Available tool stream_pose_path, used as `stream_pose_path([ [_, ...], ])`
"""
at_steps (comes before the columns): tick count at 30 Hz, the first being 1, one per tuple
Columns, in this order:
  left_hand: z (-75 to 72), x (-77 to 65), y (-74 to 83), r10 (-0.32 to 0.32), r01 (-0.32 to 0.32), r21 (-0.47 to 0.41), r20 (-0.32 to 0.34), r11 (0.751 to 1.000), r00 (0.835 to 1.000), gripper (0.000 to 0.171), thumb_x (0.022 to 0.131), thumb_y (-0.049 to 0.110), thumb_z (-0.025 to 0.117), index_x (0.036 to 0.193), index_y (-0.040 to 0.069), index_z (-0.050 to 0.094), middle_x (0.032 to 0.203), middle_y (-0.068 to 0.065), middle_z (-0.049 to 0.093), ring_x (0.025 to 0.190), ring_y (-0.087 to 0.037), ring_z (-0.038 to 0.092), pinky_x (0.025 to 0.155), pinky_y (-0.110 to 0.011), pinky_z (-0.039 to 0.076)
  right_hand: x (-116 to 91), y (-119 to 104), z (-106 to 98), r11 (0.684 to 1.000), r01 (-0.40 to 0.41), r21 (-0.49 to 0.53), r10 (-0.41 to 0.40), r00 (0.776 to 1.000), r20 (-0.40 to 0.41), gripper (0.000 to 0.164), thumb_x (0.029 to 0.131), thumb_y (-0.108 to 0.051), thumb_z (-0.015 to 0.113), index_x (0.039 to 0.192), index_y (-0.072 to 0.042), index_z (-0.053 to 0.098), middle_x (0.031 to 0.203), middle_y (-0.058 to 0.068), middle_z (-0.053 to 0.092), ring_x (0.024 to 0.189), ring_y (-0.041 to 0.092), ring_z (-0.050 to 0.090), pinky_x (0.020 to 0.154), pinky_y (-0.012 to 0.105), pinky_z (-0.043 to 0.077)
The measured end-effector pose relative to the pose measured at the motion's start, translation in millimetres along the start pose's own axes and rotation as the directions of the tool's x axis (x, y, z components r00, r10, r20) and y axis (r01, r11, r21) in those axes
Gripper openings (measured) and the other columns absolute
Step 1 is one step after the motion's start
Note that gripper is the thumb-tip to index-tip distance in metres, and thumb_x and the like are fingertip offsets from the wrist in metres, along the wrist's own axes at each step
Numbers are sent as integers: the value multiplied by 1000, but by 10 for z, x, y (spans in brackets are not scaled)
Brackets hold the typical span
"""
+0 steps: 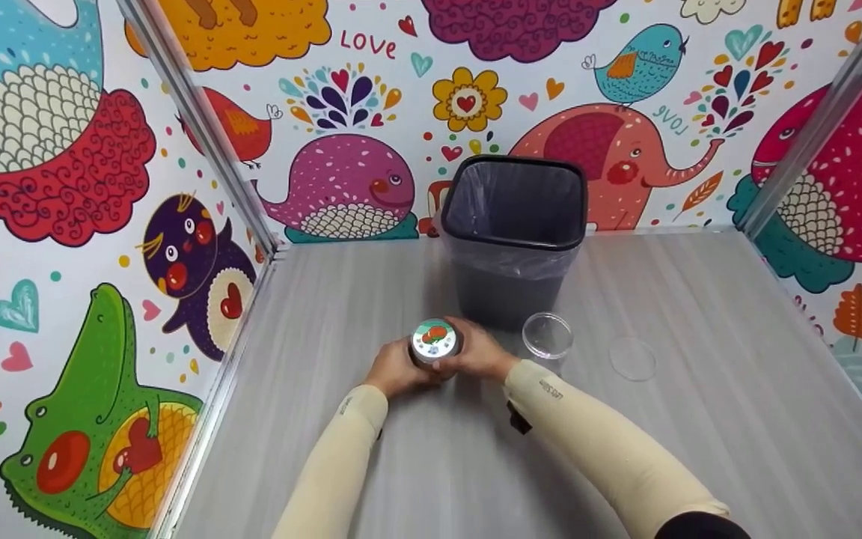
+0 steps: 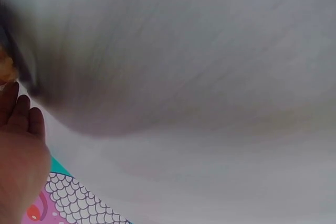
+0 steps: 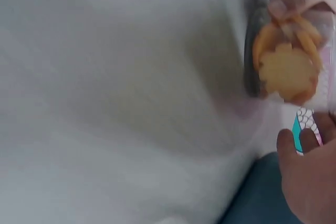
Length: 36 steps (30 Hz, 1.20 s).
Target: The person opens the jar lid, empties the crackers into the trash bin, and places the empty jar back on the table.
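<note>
cartoon-printed walls (image 1: 371, 97) of whales, birds and an elephant rise around a grey, wood-grained table (image 1: 730, 314). a dark bin (image 1: 509, 288) with a see-through liner stands toward the back, just beyond the hands and slightly to their right. a person in pale sleeves (image 1: 334, 457) reaches in from the near edge, left hand (image 1: 399, 370) and right hand (image 1: 482, 353) drawn together, fingers wrapped around a single jar (image 1: 435, 342). the jar sits directly between them, neither hand plainly nearer; its labelled top faces up and its long axis looks close to upright, though whether its base touches the table cannot be told. just beside the right hand, a clear cup (image 1: 548, 335) stands near the bin; farther right, a thin clear lid (image 1: 632, 358) lies flat. golden snack pieces (image 3: 289, 74) show through the jar's side.
</note>
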State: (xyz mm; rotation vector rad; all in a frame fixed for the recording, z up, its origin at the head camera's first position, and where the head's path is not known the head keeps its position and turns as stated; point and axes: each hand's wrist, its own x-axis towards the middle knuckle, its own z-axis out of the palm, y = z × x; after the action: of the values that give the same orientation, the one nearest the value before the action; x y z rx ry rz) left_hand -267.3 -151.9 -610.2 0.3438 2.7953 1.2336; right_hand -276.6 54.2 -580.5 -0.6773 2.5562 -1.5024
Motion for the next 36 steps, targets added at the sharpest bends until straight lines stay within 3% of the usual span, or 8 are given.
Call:
stream_pose_path([
  [3, 7, -11, -11, 1, -1, -9, 0, 1000, 1000, 79, 60, 38, 95, 124, 5, 64, 114, -5, 69, 106, -17, 63, 95, -36, 48, -23, 7, 5, 999, -28, -38, 27, 1000, -4, 96, 67, -28, 91, 145, 4, 44, 141, 21, 50, 132, 35, 44, 111, 46, 31],
  [8, -4, -46, -39, 0, 0, -18, -9, 1000, 1000, 79, 59, 36, 96, 124, 4, 64, 114, -6, 69, 107, -19, 63, 96, -38, 48, -122, -4, 169, 994, -93, -63, 84, 988, -133, 101, 68, -38, 91, 147, 1, 41, 145, 23, 46, 133, 37, 42, 110, 47, 32],
  [14, 5, -38, -57, 30, -30, -3, -20, 1000, 999, 78, 57, 36, 96, 121, 3, 66, 111, -6, 71, 105, -19, 64, 95, -38, 49, -171, -14, 274, 997, -60, -57, 46, 975, -215, 89, 73, -37, 89, 143, 0, 47, 138, 20, 53, 127, 36, 49, 107, 48, 37],
  [18, 17, -30, -39, 39, -39, -8, -21, 999, 999, 77, 59, 36, 96, 121, 3, 66, 112, -6, 71, 105, -19, 64, 96, -38, 49, -161, -5, 217, 995, -55, -84, 38, 982, -183, 88, 74, -37, 89, 142, 0, 48, 137, 20, 54, 127, 36, 49, 107, 48, 36],
  [28, 33, 10, 17, 16, -15, -19, 17, 1000, 1000, 81, 59, 37, 97, 125, 4, 64, 116, -6, 69, 107, -18, 63, 96, -37, 48, -69, 26, -86, 1000, -14, -27, 15, 1000, 7, 89, 73, -26, 90, 144, 4, 45, 142, 22, 49, 133, 37, 42, 111, 49, 29],
  [36, -14, -7, 15, 17, -17, -4, 5, 1000, 1000, 80, 59, 31, 97, 126, 4, 63, 117, -8, 68, 109, -20, 62, 97, -38, 47, -123, 35, 4, 994, -67, -92, 61, 996, -59, 99, 70, -37, 91, 148, -1, 41, 144, 19, 48, 134, 34, 43, 111, 45, 31],
])
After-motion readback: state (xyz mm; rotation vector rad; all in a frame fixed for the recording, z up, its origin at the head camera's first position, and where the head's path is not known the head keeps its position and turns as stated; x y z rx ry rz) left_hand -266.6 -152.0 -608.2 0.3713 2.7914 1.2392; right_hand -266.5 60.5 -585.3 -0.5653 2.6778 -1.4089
